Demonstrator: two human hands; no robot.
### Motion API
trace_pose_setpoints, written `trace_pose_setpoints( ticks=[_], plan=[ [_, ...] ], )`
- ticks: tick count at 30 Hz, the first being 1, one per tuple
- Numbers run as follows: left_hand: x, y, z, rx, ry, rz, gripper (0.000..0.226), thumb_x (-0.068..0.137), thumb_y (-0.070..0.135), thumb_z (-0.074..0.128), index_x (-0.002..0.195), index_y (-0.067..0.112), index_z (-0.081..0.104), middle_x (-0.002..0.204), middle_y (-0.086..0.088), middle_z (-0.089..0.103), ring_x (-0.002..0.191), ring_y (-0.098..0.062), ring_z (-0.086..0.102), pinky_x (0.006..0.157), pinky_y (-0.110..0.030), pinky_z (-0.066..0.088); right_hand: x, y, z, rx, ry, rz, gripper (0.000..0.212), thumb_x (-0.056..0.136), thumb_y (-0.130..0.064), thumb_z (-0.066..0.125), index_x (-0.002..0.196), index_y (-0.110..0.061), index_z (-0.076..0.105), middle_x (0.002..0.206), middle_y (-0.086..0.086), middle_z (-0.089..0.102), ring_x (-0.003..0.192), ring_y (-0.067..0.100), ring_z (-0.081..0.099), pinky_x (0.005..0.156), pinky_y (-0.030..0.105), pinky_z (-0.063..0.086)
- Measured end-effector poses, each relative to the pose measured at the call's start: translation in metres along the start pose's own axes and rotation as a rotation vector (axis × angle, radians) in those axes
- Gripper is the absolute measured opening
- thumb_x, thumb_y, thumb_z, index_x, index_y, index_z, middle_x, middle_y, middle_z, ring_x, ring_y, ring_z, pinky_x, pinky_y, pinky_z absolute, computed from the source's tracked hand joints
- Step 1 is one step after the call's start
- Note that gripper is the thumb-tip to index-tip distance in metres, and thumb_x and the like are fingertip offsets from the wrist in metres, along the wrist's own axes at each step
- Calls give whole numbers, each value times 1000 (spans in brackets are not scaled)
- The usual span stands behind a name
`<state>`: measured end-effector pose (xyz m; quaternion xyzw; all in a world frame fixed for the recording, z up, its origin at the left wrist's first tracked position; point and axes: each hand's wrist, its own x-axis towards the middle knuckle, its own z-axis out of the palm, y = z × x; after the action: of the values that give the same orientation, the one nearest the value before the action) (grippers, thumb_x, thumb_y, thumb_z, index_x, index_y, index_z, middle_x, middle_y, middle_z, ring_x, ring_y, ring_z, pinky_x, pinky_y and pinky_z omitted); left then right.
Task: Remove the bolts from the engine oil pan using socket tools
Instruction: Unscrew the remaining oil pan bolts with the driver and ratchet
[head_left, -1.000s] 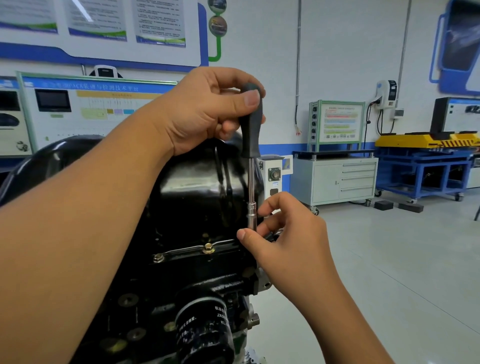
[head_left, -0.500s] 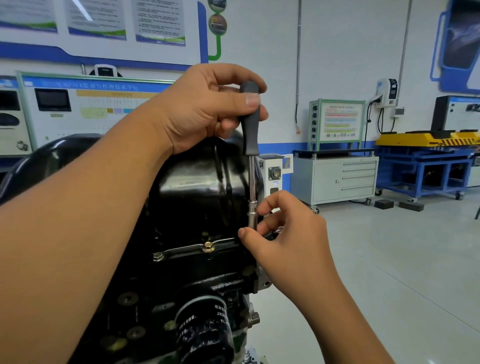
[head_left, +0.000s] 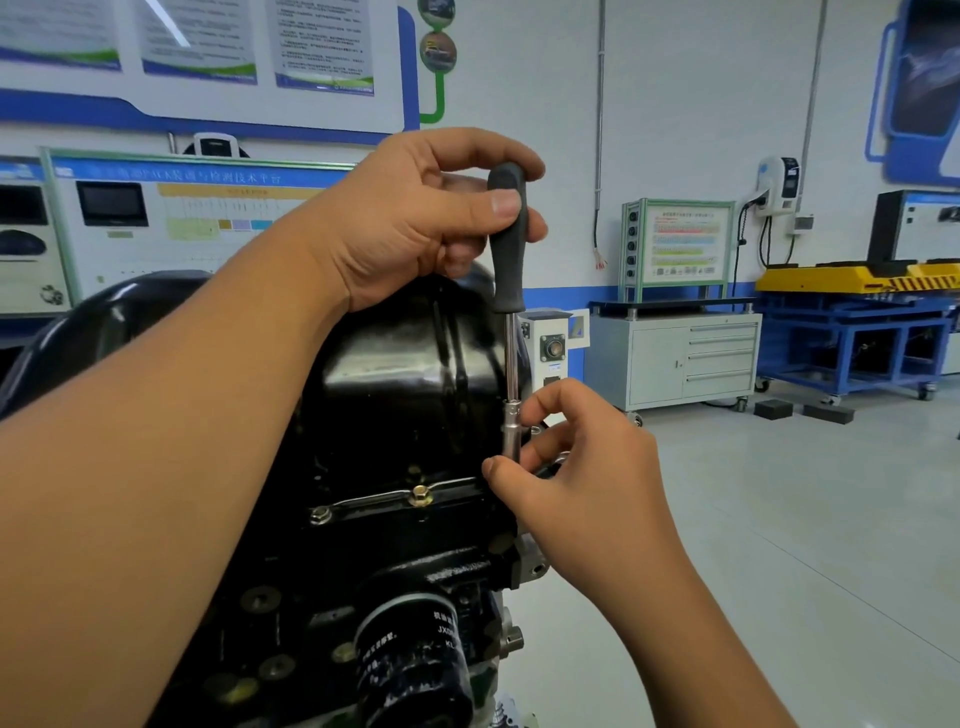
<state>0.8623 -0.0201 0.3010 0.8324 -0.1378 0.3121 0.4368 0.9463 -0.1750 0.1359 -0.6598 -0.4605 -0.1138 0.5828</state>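
Your left hand (head_left: 410, 218) has its thumb laid flat across the dull black rubbery handle (head_left: 508, 239) of the nut driver, and the other fingers curl round the back of it, so the grip is closed on the handle near its rounded top. Below the handle a thin, bright steel shaft (head_left: 512, 356) runs straight down, upright, into a short chrome socket (head_left: 511, 431).

Your right hand (head_left: 587, 478) pinches the lower end of that socket between thumb tip and the curled first fingers; whatever sits under the socket is hidden behind your thumb.

The socket stands at the right end of the oil pan (head_left: 395, 374), a rounded, glossy black painted metal shell. Along the pan's lower flange, left of your right thumb, a brass-coloured flanged bolt (head_left: 420, 495) sits in place, and further left a duller silver bolt (head_left: 320, 514). Under the flange is the dark engine block (head_left: 291, 597), and a black cylindrical oil filter (head_left: 415, 660) with white lettering sticks out toward you.
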Motion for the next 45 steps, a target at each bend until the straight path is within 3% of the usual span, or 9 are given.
trace_pose_setpoints(
  ticks=[6,14,18,22,28,34,37,42,45],
  plan=[
    [2,-1,3,42,91,0,20,83,19,77,98,15,65,72,2,59,68,-22,41,54,-28,35,-2,-1,0,10,-2,-7,34,77,-19,83,84,-34,54,69,-13,67,55,2,59,54,8,43],
    [2,1,-2,-34,-11,-6,24,96,13,62,118,18,70,106,-20,76,54,-11,54,54,-21,46,-3,1,1,20,7,-15,34,77,-22,83,83,-37,54,72,-14,66,48,3,55,52,11,43],
    [2,-3,-1,-12,21,20,19,91,18,72,109,17,68,87,-20,64,62,-25,40,52,-23,38,-5,2,1,22,18,-23,33,77,-20,83,83,-35,54,71,-14,66,46,4,53,50,11,41],
    [3,-3,0,-11,43,27,18,87,21,75,103,18,67,72,2,57,57,-15,36,50,-24,35,-5,1,2,20,22,-30,31,77,-21,82,83,-34,54,70,-15,66,46,4,52,49,10,40],
    [3,0,-4,-57,-33,-9,25,96,14,60,116,20,74,107,-20,76,52,-10,56,53,-23,47,-4,2,2,27,21,-33,33,77,-21,82,82,-37,54,69,-13,66,45,4,51,50,10,40],
    [3,-6,1,17,56,51,12,89,18,71,100,14,70,83,-21,66,50,-14,41,47,-23,40,-4,3,2,24,14,-28,36,76,-23,80,86,-43,52,69,-13,67,46,6,54,50,13,43],
    [4,-7,2,51,113,53,15,83,21,78,92,14,68,69,-5,59,49,-14,40,45,-22,38,-5,3,3,20,20,-27,34,76,-24,80,84,-42,52,69,-13,67,48,6,55,51,13,43],
    [3,-2,-1,-34,-15,9,25,93,8,61,111,21,72,104,-19,76,50,-10,55,52,-24,46,-4,4,2,44,12,-13,33,77,-25,81,85,-40,54,70,-12,68,48,7,56,51,13,43],
    [2,-1,-2,-44,-29,9,27,93,5,61,115,19,70,105,-21,75,51,-11,50,54,-25,42,-4,5,1,52,8,-12,32,77,-24,81,84,-39,54,71,-12,68,48,7,56,52,14,44]
  ],
)
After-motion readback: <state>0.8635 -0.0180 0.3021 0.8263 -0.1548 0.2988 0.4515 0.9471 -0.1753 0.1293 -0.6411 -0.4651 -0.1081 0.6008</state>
